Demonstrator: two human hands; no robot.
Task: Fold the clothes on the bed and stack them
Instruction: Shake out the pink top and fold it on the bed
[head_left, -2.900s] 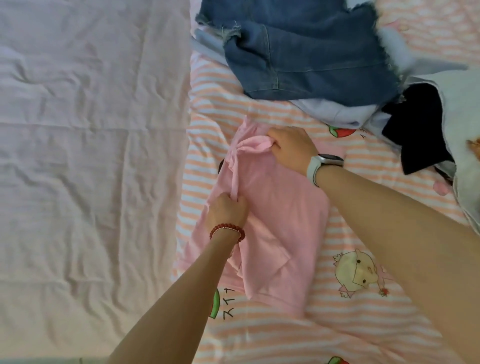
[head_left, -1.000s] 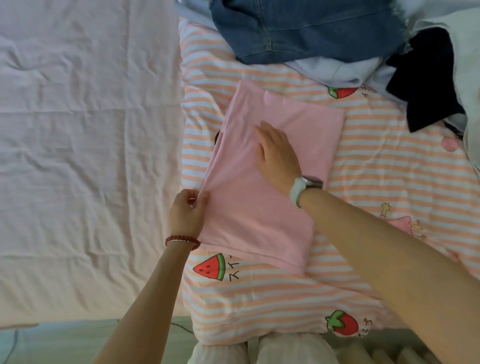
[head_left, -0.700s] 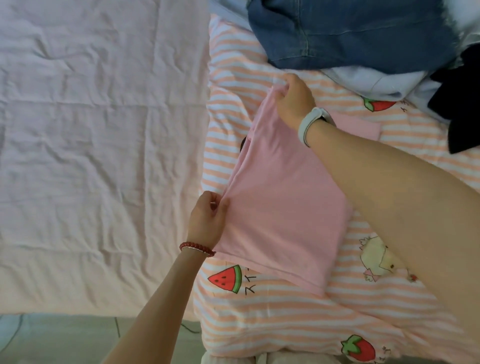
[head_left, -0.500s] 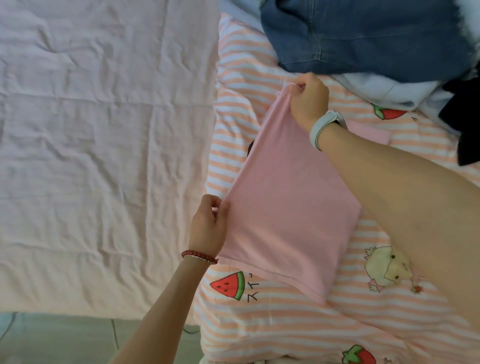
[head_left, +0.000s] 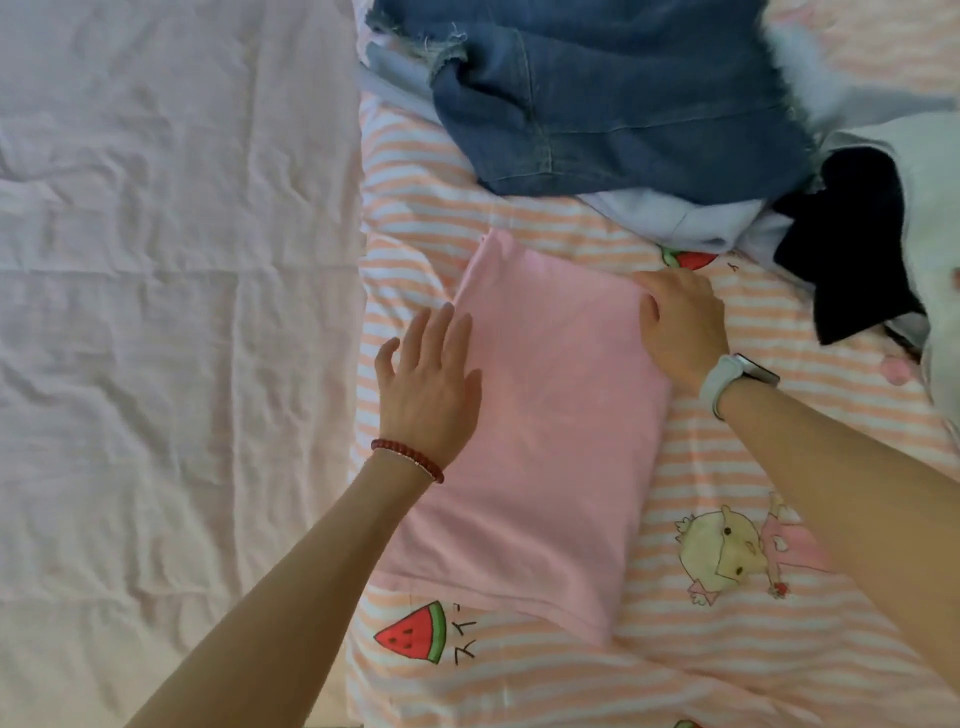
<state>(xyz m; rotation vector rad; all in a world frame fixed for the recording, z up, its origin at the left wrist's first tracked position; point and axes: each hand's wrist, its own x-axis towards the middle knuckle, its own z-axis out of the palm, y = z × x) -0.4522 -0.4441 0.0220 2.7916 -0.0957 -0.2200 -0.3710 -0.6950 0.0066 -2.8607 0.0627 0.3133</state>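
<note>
Your shirt (head_left: 545, 415): plain pink
Your quilt (head_left: 727, 649): orange-white stripes, watermelon print
Your sheet (head_left: 171, 312): pale pink
Your jeans (head_left: 623, 93): blue

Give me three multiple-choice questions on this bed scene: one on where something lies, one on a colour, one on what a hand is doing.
1. Where does the denim lie relative to the pink garment?
A. Beyond it, at the far end of the quilt
B. Under it
C. On the white sheet

2. What colour is the bracelet on the left wrist?
A. Blue
B. Dark red
C. Yellow

3. How is the left hand posed?
A. Fist clenched around denim
B. Fingers straight, flat at the pink garment's left edge
C. Pinching the watch

Answers:
1 A, the denim sits in the pile above the pink garment in the picture.
2 B, dark red beads circle the wrist.
3 B, the fingers lie straight and spread, holding nothing.
</note>
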